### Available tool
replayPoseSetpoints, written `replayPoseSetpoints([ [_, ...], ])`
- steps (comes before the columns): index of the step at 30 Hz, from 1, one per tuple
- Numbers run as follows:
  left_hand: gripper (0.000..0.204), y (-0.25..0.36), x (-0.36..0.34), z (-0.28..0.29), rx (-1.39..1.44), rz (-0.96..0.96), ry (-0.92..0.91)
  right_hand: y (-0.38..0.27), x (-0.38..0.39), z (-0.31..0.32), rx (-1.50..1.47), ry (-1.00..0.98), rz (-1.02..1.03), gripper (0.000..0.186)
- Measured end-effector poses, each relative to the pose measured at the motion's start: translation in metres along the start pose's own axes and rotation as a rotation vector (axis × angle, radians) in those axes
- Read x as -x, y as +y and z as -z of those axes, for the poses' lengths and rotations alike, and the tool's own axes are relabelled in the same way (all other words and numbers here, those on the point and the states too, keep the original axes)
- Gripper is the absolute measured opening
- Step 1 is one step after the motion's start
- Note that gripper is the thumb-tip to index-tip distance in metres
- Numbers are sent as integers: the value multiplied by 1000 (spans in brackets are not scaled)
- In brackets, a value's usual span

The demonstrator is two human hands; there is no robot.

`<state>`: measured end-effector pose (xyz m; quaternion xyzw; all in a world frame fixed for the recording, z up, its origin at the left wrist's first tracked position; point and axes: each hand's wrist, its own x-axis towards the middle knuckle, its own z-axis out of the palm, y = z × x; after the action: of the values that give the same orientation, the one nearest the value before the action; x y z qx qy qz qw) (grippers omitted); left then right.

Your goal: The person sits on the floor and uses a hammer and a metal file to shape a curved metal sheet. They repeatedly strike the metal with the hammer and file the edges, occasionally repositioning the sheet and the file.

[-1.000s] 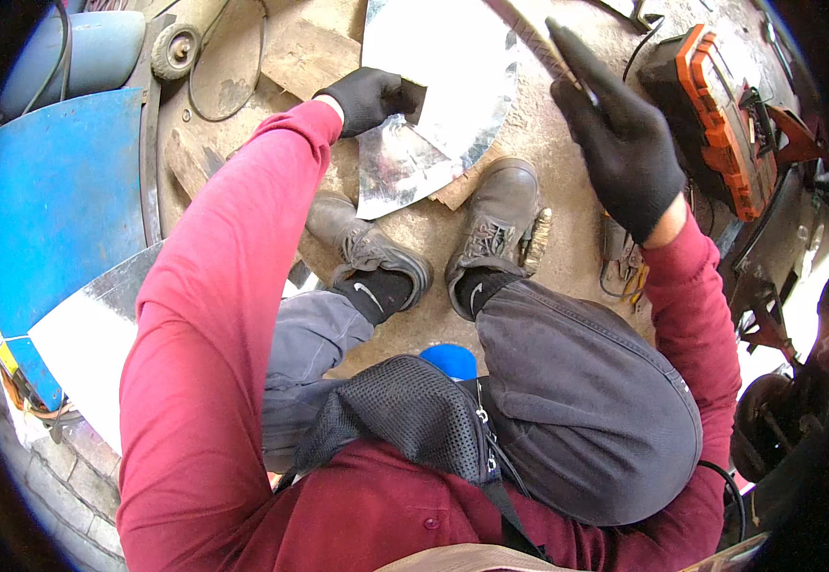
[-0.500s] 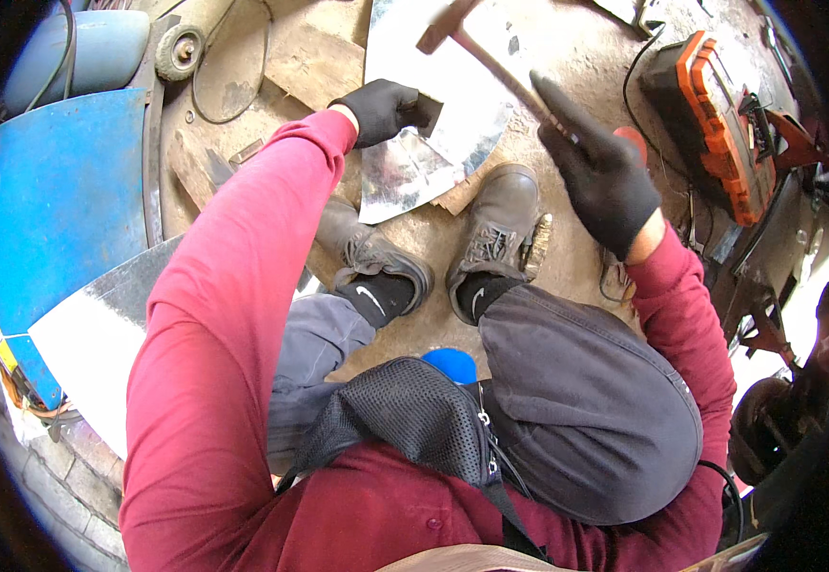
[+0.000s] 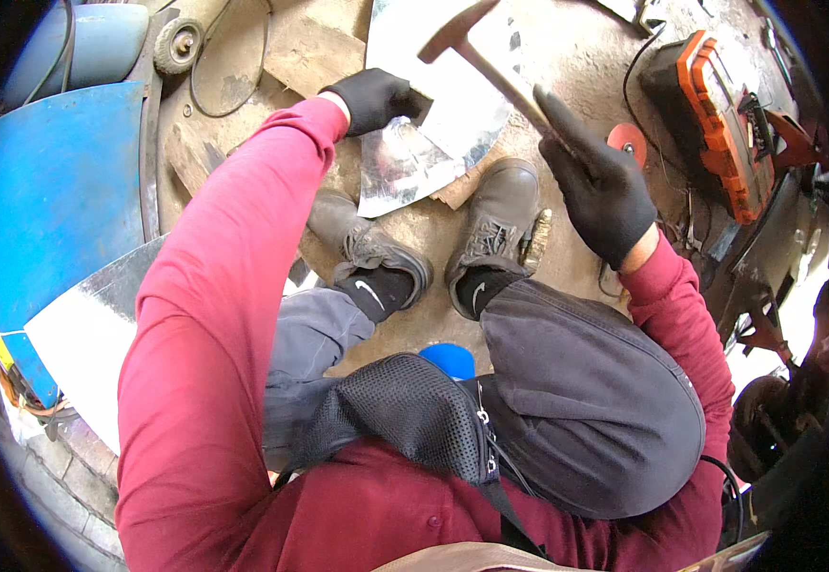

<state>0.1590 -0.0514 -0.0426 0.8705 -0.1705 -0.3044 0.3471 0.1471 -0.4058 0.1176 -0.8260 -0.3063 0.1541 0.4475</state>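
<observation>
Hammer [image 3: 491,67] gripped in my right hand [image 3: 600,195], gloved fingers wrapped around its handle, head raised beyond the fingertips over the metal sheet [image 3: 433,105]. My left hand [image 3: 376,97] pinches that sheet's edge. Boots [image 3: 495,229] rest just below the sheet.

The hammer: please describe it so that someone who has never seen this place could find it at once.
Start at the shiny sheet metal on the ground in front of the two brown boots. The hammer is raised just above it, its thin handle gripped by the black-gloved right hand. It is the only tool held in the air.
</observation>
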Motion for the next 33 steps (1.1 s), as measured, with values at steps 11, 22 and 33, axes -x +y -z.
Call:
replayPoseSetpoints([
  [11,18,6,12,7,73,10,68,10,-14,-8,146,-57,68,59],
  [22,15,21,6,-22,40,36,96,-21,-18,28,-3,45,-23,52],
  [33,16,50,-2,-15,-119,3,55,26,13,11,158,-102,-113,59],
])
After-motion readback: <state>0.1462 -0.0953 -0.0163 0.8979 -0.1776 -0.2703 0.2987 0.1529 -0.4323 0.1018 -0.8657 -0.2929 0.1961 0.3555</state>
